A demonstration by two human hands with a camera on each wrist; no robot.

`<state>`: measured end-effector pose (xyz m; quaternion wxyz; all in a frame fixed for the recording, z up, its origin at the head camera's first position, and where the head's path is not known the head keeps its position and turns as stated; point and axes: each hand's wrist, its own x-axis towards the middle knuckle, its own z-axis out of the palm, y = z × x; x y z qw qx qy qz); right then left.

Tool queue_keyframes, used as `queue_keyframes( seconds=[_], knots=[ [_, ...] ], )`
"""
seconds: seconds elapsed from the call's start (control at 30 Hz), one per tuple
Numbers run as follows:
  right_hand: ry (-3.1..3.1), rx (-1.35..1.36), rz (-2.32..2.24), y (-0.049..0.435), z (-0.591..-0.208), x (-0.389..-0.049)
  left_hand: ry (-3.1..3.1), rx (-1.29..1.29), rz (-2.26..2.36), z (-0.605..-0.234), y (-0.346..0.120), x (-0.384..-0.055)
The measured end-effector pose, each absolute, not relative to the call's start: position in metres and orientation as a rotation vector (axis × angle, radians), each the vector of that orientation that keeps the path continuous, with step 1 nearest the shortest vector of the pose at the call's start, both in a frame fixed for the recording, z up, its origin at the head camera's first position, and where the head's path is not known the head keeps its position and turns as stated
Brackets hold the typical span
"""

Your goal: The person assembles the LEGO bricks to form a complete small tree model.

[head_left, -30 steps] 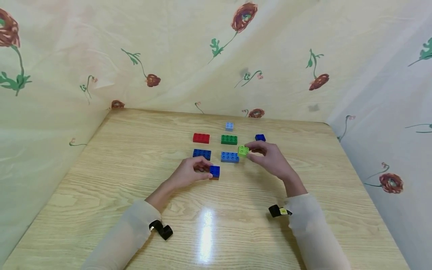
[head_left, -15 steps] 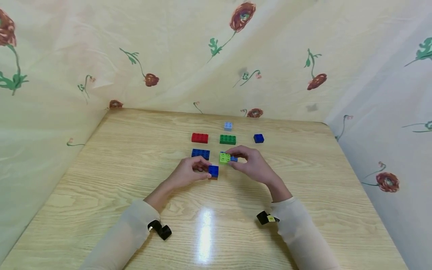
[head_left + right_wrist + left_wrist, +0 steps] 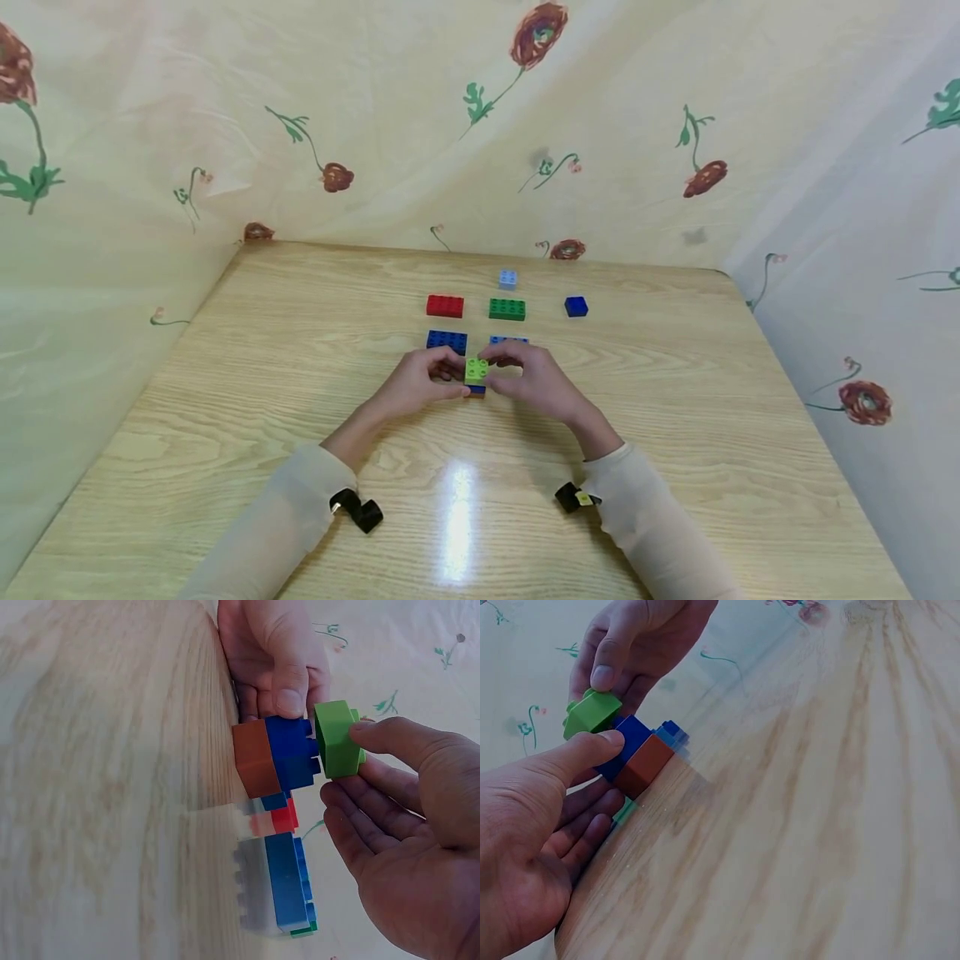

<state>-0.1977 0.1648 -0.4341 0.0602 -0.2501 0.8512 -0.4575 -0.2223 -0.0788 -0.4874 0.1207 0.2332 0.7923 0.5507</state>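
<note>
My left hand [image 3: 412,385] pinches a dark blue square brick [image 3: 291,750] between thumb and fingers. Under that brick sits an orange-brown brick [image 3: 255,761], which stands on the table. My right hand [image 3: 536,382] holds a lime green brick [image 3: 476,370] by its sides, studs outward. In the right wrist view the lime brick [image 3: 339,739] is just over the blue brick's studs, slightly tilted and seemingly a narrow gap away. The left wrist view has the lime brick [image 3: 592,712] above the blue one, near my left thumb.
Behind the hands lie a dark blue long brick [image 3: 447,342], a lighter blue long brick [image 3: 510,340] partly hidden by my right hand, a red brick [image 3: 445,307] and a green brick [image 3: 507,309]. Farther back are a pale blue brick [image 3: 507,279] and a small dark blue brick [image 3: 576,307].
My right hand has carried the lime green brick leftward and toward me, past the lighter blue brick, to over the stack. My left hand has stayed on the dark blue brick.
</note>
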Motion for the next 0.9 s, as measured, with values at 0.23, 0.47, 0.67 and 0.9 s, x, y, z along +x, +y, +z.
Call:
queue_keyframes(
  seconds=[0.23, 0.47, 0.67, 0.9],
  knots=[
    [2.629, -0.741, -1.321, 0.163, -0.439, -0.199, 2.331, 0.707, 1.601, -0.489, -0.078, -0.223],
    [2.670, -0.747, -1.274, 0.162, -0.441, -0.198, 2.334, 0.693, 1.587, -0.490, -0.078, -0.222],
    [2.677, -0.773, -1.260, 0.161, -0.442, -0.199, 2.280, 0.647, 1.692, -0.474, -0.077, -0.217],
    [2.668, -0.782, -1.270, 0.162, -0.442, -0.200, 2.306, 0.665, 1.699, -0.468, -0.075, -0.216]
  ],
)
